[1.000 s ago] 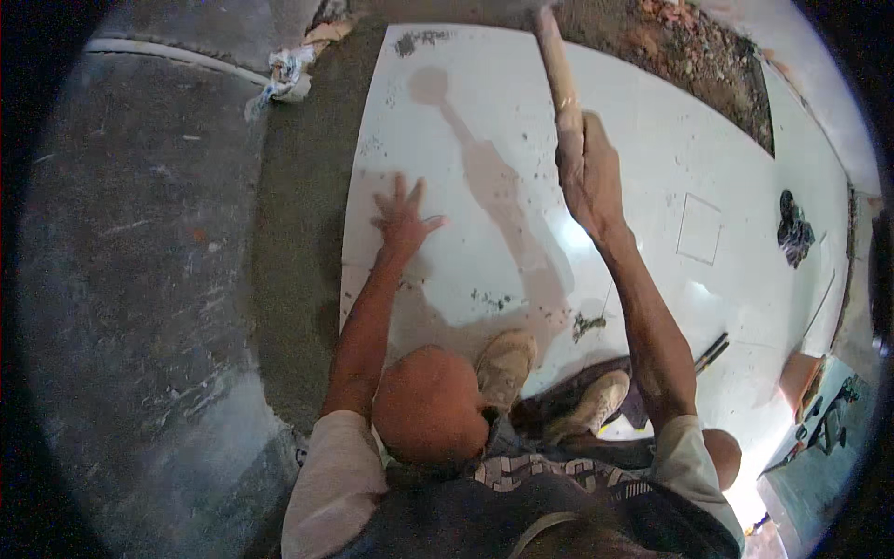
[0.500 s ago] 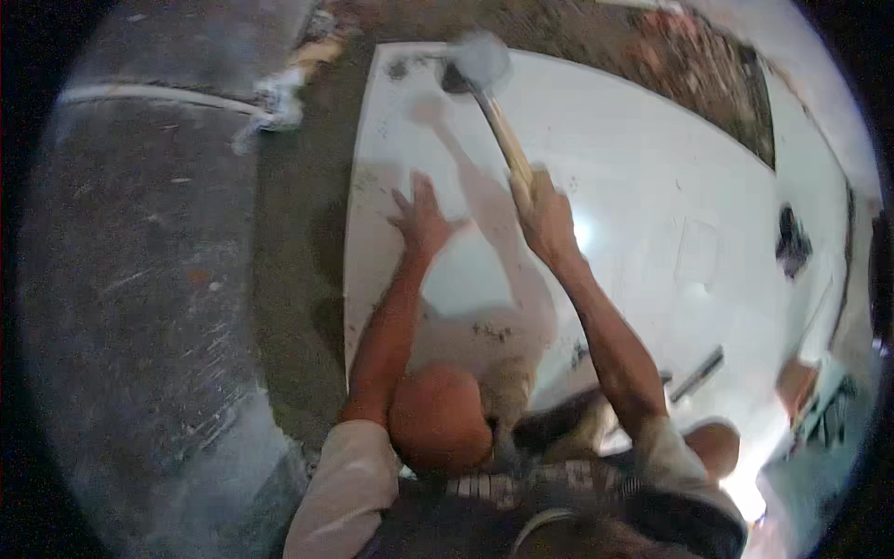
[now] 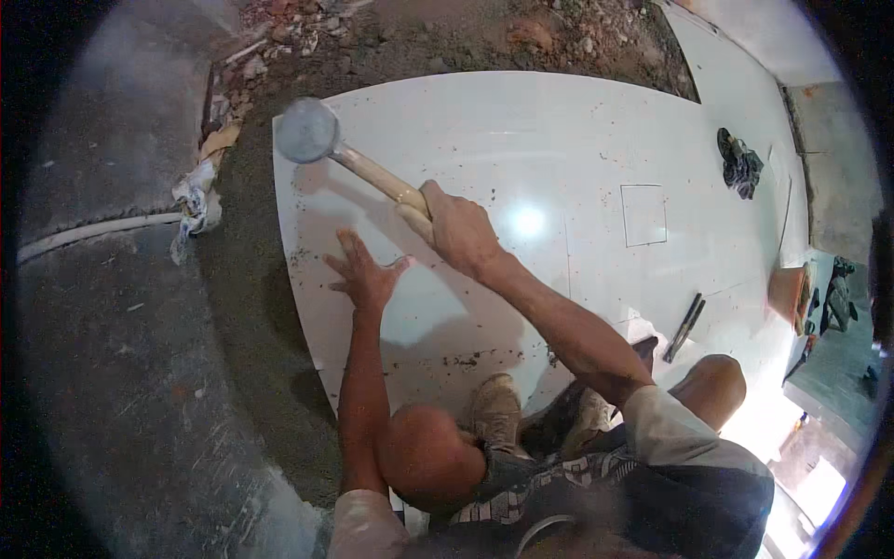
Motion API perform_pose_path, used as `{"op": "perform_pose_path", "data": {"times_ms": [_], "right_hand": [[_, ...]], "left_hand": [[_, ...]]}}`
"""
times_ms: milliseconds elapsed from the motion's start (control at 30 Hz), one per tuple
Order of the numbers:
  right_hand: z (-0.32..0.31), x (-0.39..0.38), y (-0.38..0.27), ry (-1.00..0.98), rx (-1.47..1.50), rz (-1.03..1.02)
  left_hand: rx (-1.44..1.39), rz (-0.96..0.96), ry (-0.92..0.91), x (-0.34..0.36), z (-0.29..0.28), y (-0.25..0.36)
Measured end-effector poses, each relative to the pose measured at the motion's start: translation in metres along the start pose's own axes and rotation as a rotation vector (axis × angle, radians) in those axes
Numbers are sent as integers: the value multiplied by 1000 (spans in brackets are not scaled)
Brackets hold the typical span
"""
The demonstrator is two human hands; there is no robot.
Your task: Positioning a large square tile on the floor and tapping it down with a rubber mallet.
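My right hand (image 3: 463,231) is closed round the wooden handle of a mallet (image 3: 377,175) with a thick grey head. That head is over the far left corner of a large glossy white floor tile (image 3: 521,121); whether it touches the tile I cannot tell. Nearer to me, my left hand (image 3: 366,275) is spread out against the tile's surface, holding nothing. Dark crumbs of grit lie scattered over the tile. My shoes (image 3: 495,410) and bent knees are at its near side.
Grey mortar or sand (image 3: 251,279) borders the tile on the left, beside dark rough concrete (image 3: 112,345). Rubble (image 3: 549,33) lies beyond the far edge. On the white floor to the right are a dark crumpled cloth (image 3: 739,164) and a dark bar-shaped tool (image 3: 685,328).
My view has shifted, and the mallet has swung toward the left, from pointing away to lying over the far left corner. My left hand keeps its spread pose on the tile.
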State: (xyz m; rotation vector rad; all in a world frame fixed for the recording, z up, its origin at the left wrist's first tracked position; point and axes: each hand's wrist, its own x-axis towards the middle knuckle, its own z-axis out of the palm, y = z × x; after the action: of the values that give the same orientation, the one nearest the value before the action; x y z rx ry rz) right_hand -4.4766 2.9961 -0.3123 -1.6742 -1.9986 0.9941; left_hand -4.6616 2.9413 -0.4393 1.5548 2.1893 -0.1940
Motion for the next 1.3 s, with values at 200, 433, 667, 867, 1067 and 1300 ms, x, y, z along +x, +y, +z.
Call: {"op": "perform_pose_path", "data": {"times_ms": [200,433,667,867,1067,1300], "right_hand": [[-3,-19,100,64,-37,124],[-16,-15,84,90,-21,210],[22,-38,142,-131,-281,344],[24,-65,139,-130,-75,395],[-13,-32,70,83,79,190],[-27,-21,101,199,114,49]], "left_hand": [[12,28,-12,-2,19,11],[16,69,19,5,20,-9],[90,-53,-134,3,24,1],[64,27,-191,-13,0,53],[20,-17,-186,5,-7,67],[-12,-18,-192,3,-10,74]]}}
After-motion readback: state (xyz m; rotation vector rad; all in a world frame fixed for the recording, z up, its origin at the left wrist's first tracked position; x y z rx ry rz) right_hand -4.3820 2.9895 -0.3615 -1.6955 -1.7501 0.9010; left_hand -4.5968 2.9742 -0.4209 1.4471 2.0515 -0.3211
